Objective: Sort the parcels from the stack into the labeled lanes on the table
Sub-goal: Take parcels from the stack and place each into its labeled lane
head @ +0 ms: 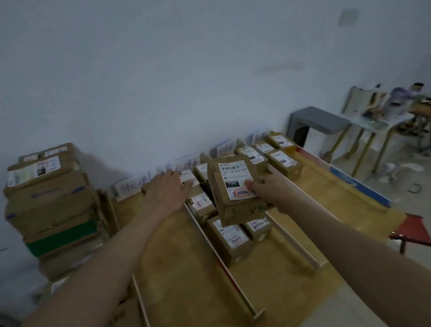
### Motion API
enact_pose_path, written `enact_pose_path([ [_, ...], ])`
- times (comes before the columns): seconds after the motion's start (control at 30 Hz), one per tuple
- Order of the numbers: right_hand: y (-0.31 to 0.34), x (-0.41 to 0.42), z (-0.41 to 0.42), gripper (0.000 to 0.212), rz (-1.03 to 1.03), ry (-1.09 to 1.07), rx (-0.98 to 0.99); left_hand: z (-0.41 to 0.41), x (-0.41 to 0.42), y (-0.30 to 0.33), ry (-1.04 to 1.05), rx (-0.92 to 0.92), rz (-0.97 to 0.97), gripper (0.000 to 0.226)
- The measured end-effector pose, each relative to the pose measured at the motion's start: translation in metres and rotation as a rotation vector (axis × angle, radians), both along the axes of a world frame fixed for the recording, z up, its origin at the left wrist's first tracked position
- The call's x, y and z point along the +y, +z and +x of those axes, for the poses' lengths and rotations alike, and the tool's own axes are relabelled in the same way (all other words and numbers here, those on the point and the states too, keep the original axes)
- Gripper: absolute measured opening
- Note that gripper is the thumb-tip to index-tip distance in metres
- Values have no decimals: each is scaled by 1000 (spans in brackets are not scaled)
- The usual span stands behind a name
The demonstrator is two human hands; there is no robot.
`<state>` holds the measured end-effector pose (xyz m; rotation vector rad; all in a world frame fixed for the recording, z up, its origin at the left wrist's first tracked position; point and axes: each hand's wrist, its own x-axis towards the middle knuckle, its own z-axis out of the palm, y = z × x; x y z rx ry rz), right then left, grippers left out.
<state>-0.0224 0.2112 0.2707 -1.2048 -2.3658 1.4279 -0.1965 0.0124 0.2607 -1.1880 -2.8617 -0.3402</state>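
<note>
Held parcel (234, 188): a small brown cardboard box, raised above the middle lane of the table (185, 282), white shipping label facing me.
Right hand (268, 189): my fingers are wrapped round the right side of the held parcel and my thumb is pressed on the lower right corner of its label.
Left hand (165, 189): my fingers are stretched forward and lie fairly straight, just left of the held parcel, the tips reaching the far lane parcels (200, 202); I cannot tell whether they press or only touch.
Stack (49, 203): unsorted boxes piled high, well to the left of the held parcel, off the table's left edge.
Lane cards (133, 184): handwritten white cards stand against the wall beyond the held parcel; the writing is too blurred to read.
Lane dividers (207, 242): thin rails run toward me below the held parcel.
Sorted boxes: several lie in the lanes under and to the right of the held parcel.
Handling, judged: the box looks stiff and light, since one hand carries it. Plain cardboard should give good friction; the glossy label less.
Grip advice: I would take hold across the two long side faces near mid-length, keeping the thumb off the label so it stays readable.
Risk: a one-sided pinch may let the box tip toward the left.
Step in hand, judged: reading the label and choosing a lane.
</note>
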Motion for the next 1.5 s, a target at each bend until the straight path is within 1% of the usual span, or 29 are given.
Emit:
enact_pose_path([
  [0.07,-12,22,32,28,17,-39,-22,27,22,-12,-51,38,-51,50],
  [0.23,-38,71,106,36,73,-111,-88,96,77,-42,-47,-21,-113,63],
  [0.4,-60,116,168,36,107,-116,-171,160,119,-65,-47,-13,-154,62],
  [0.5,-70,140,193,42,85,-115,-203,190,137,-75,-33,-17,-172,63],
  [0.67,-81,175,210,46,63,-128,-163,211,166,-79,-32,-13,-218,62],
  [0.9,-104,234,183,46,92,-114,-135,196,225,-92,-43,-20,-214,62],
  [1.0,-117,267,156,47,119,-90,-139,173,256,-105,-24,-31,-191,60],
  [1.17,-137,313,105,48,95,-53,-168,134,304,-124,29,-83,-164,58],
  [1.5,-172,376,18,48,52,21,-229,84,365,-163,90,-149,-220,55],
])
